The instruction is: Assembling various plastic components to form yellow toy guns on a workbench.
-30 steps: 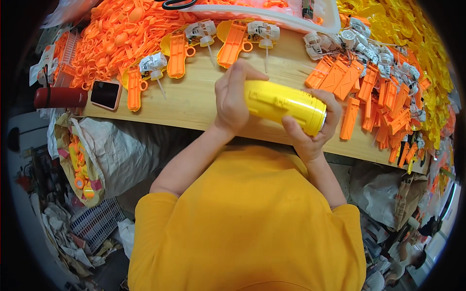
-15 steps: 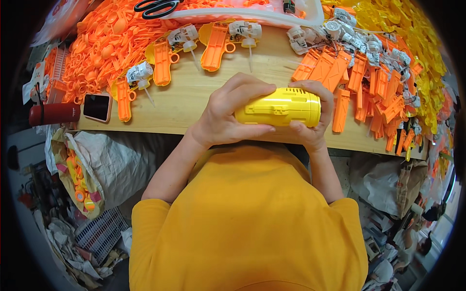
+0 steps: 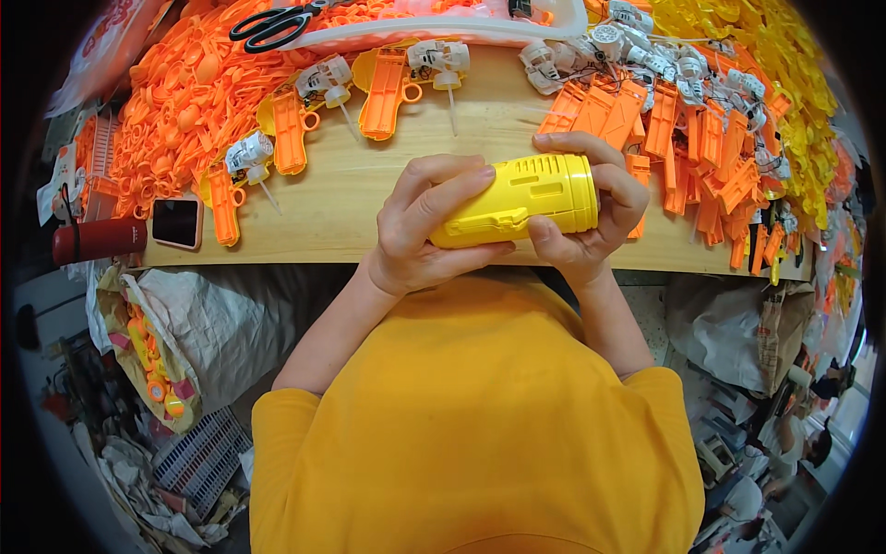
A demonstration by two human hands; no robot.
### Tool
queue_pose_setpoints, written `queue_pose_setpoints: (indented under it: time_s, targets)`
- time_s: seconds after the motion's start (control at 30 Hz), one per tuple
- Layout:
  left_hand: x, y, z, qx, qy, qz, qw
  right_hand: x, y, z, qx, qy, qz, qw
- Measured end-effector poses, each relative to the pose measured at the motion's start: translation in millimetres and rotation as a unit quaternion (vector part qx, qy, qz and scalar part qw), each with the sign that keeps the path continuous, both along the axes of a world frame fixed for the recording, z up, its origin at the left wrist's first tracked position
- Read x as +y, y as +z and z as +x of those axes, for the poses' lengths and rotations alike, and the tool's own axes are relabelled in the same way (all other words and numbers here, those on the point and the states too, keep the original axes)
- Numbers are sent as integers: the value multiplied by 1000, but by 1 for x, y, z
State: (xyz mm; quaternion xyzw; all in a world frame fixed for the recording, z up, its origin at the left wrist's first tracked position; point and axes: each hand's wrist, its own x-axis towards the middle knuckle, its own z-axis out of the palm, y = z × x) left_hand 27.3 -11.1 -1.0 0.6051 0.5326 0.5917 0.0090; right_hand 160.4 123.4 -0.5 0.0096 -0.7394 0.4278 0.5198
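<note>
Above the table's near edge I hold a yellow plastic cylindrical housing [image 3: 540, 189] with slots and ridges on its side. My left hand [image 3: 420, 217] wraps round its left end, thumb underneath and fingers on top. At its ringed right end is my right hand [image 3: 595, 208], with the thumb pressed to the lower side and the fingers curled about the rim. Both hands are closed on it. Beyond them on the wooden table lie three part-built toy guns [image 3: 383, 97], each an orange handle in a yellow half-shell with a white mechanism and a thin clear tube.
Orange parts [image 3: 185, 102] are heaped at the left, near a phone [image 3: 176, 222] and a red flask [image 3: 100, 242]. Scissors [image 3: 277, 25] rest by a white tray [image 3: 443, 32]. Orange handles with wired white units [image 3: 683, 120] and yellow shells [image 3: 803, 120] pile up right. Sacks [image 3: 226, 319] stand below.
The yellow housing has tilted, its right end rising, and rolled so more slots show. My right hand has shifted its fingers round the rim. The whole view has shifted slightly.
</note>
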Motion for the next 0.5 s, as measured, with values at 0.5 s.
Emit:
queue_pose_setpoints:
  time_s: [0.5]
  targets:
    - [0,-7,4,-41,-5,-12,999,-8,4,-2,-8,-12,-14,1000]
